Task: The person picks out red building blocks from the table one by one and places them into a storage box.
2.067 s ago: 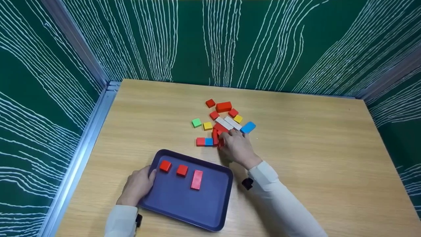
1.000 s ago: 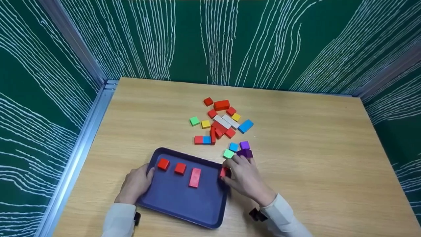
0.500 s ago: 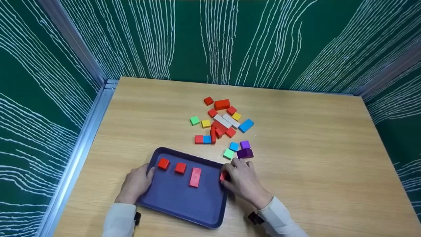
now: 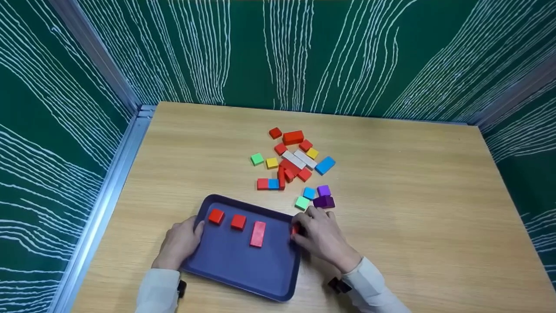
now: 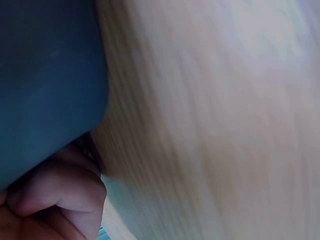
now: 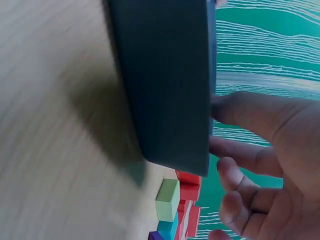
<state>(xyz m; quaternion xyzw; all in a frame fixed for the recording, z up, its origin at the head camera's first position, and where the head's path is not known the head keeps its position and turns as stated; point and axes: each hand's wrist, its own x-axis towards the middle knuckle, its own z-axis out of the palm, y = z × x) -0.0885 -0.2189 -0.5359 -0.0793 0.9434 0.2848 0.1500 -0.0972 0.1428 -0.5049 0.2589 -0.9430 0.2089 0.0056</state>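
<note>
Gripping a dark blue tray [image 4: 234,265] by its left edge, the left hand [image 4: 179,243] lays its thumb over the rim and curls its fingers beneath, as I see it on the remote feed. Well apart from it, the right hand [image 4: 321,239] pinches a red block [image 4: 294,231] just inside the tray's far right corner; whether the block touches the tray floor I cannot tell. The tray is at the near part of the wooden tabletop [image 4: 434,195], nearer its left edge than its right, carrying two red cubes [image 4: 238,222] and an oblong pinkish-red block [image 4: 257,234]. Mixed blocks [image 4: 293,160] cluster toward the tabletop's far edge. Green panels [image 4: 247,52] behind it bear wavy white lines, the markings I can make out; the dark devices [image 4: 181,288] at the cuffs are too small to show me whether they carry lettering.
</note>
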